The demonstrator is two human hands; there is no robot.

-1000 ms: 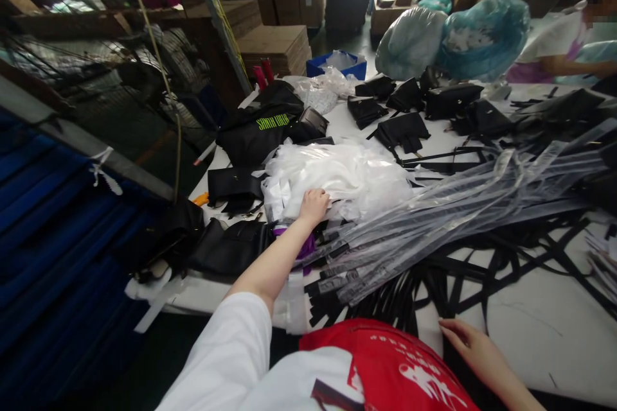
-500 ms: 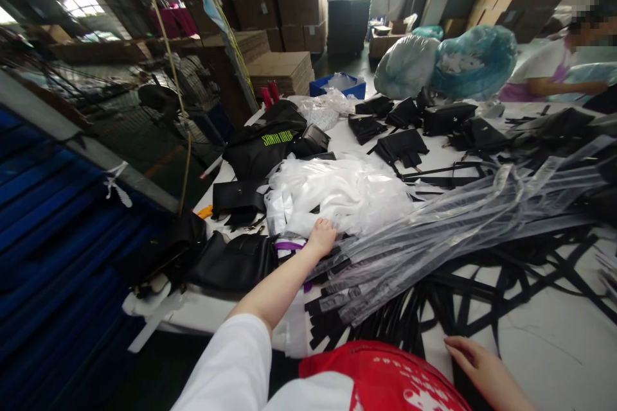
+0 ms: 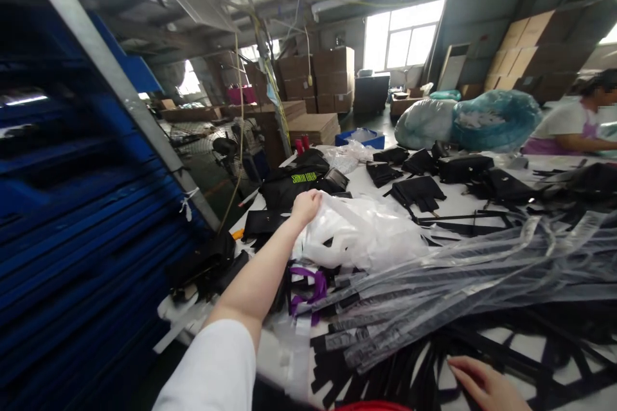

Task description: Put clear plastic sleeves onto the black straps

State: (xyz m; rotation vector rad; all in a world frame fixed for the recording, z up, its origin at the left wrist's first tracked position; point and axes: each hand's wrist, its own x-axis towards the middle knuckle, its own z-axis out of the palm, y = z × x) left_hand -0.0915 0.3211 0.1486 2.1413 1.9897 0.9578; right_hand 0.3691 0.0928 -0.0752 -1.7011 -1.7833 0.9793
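My left hand (image 3: 307, 207) is closed on the near-left edge of a white plastic bag (image 3: 371, 231) in a soft, translucent heap of such bags. Just below that heap lies a purple strip (image 3: 308, 289) on the table. At the lower right, my right hand (image 3: 486, 382) rests low over black straps (image 3: 414, 359), its fingers stretched out and holding nothing that I can see. Between the hands spreads a bundle of straps in clear plastic sleeves (image 3: 434, 282), their black ends toward me.
Black bags (image 3: 417, 192) lie across the far side of the table. A black bag with green lettering (image 3: 294, 183) sits behind my left hand. Blue racks (image 3: 96, 257) stand at the left. Large plastic sacks (image 3: 496, 119) and a person (image 3: 569, 119) are at the far right.
My left hand has moved up and left across the heap, lifting the edge of a white plastic bag. More of the purple strip shows. The view has tilted upward; my right hand stays low.
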